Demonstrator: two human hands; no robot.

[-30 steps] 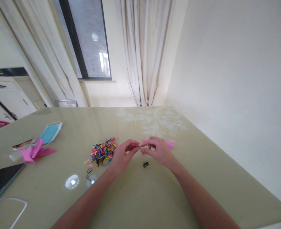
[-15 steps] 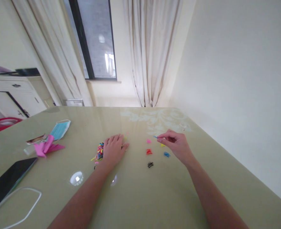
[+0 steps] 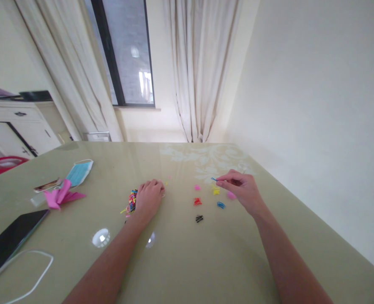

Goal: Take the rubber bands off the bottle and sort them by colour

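Pinched between thumb and fingertips of my right hand (image 3: 242, 185) is a small blue rubber band (image 3: 214, 179), held above the table. Below it lie small groups of the same bands: yellow (image 3: 216, 191), blue (image 3: 221, 205), red (image 3: 197, 201), pink (image 3: 197, 187) and black (image 3: 199, 218). A further pink group (image 3: 231, 195) shows just under my right hand. My left hand (image 3: 149, 197) rests on the table against a mixed pile of coloured rubber bands (image 3: 132, 200), covering its right part. Its fingers are curled in, and what lies under them is hidden.
On the left of the glossy table (image 3: 180, 266) are a blue face mask (image 3: 79, 172), a pink folded-paper shape (image 3: 62, 195), a dark phone (image 3: 12, 240) and a white cable (image 3: 42, 276). A wall (image 3: 320, 118) runs along the right edge.
My right hand has moved slightly right and up with the blue rubber band, uncovering the yellow and right-hand pink groups. The thumb of my left hand has drawn in toward its fingers.
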